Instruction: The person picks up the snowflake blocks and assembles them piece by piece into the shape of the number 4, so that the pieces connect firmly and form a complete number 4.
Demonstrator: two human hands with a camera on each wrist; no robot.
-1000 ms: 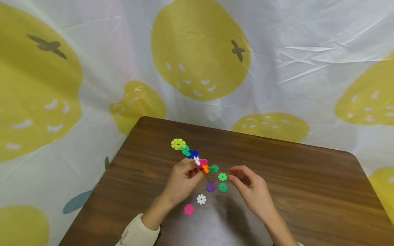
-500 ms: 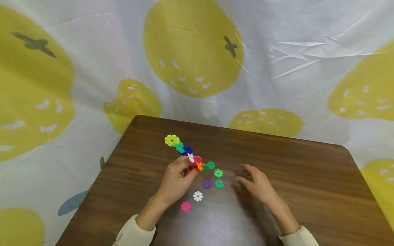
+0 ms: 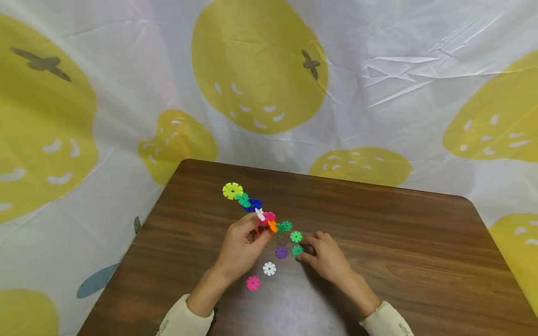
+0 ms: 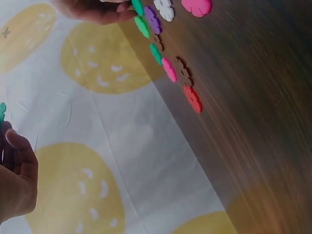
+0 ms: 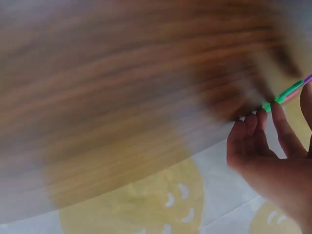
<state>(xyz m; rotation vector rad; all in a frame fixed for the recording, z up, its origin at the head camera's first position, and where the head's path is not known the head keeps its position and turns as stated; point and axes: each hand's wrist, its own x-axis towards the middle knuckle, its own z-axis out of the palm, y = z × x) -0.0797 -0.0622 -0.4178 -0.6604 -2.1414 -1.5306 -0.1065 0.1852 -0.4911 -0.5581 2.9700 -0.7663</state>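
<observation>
In the head view my left hand (image 3: 239,245) pinches a chain of slotted plastic discs near its lower end. A yellow disc (image 3: 232,191) tips the far end, followed by teal, blue (image 3: 254,205), white, pink and an orange disc (image 3: 272,226). My right hand (image 3: 325,256) is low over the table, thumb and fingertips right at a loose green disc (image 3: 297,250), the fingers spread around its edge. A light green disc (image 3: 296,236) lies just beyond it. In the right wrist view the fingers (image 5: 287,131) reach the row of discs.
Several loose discs lie on the brown table (image 3: 399,242): purple (image 3: 281,252), white (image 3: 269,269), pink (image 3: 252,283) and a brown one (image 3: 282,240). In the left wrist view a red disc (image 4: 192,99) ends the row. A fruit-print curtain (image 3: 260,154) hangs behind the table.
My right hand first drew back to the right, away from the discs, then came back left and down to the green disc. My left hand keeps hold of the chain.
</observation>
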